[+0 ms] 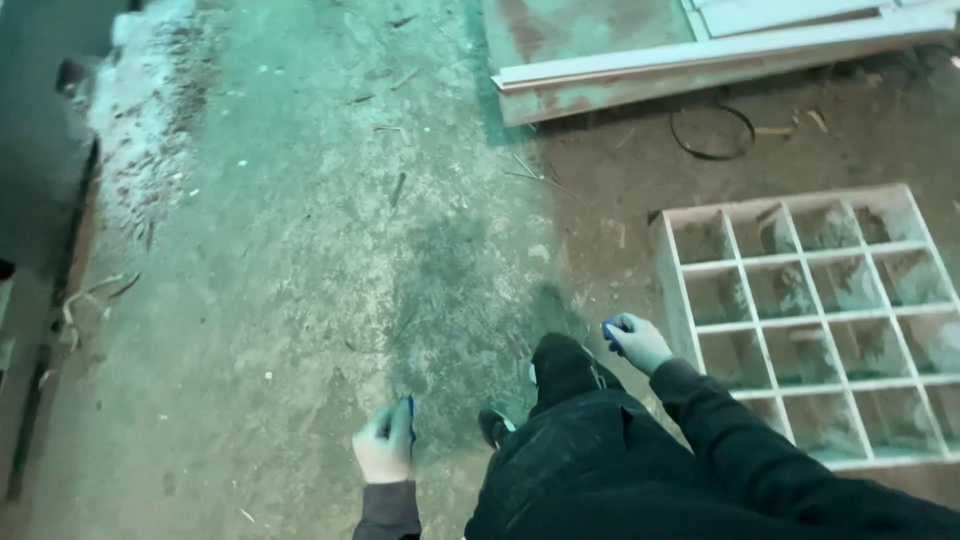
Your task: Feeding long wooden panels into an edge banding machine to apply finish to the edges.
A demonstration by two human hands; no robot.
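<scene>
Floor [300, 250]: dusty concrete, wide open stretch at centre and left, bounded by a dark wall edge far left.
Boards [720, 60]: pale stack along the top edge; one black cable loop [712, 135] just below.
Grid frame [810, 310]: one, white, many square cells holding only dust, beside the right hand [636, 342].
Right hand: gloved, fingers curled, holding nothing visible.
Left hand [385, 445]: gloved, fingers loosely bent, apart from the frame; contents cannot be told.

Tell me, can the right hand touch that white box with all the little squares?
Probably yes. The right hand hangs just beside the white grid frame near its left edge, with nothing between them.
</scene>
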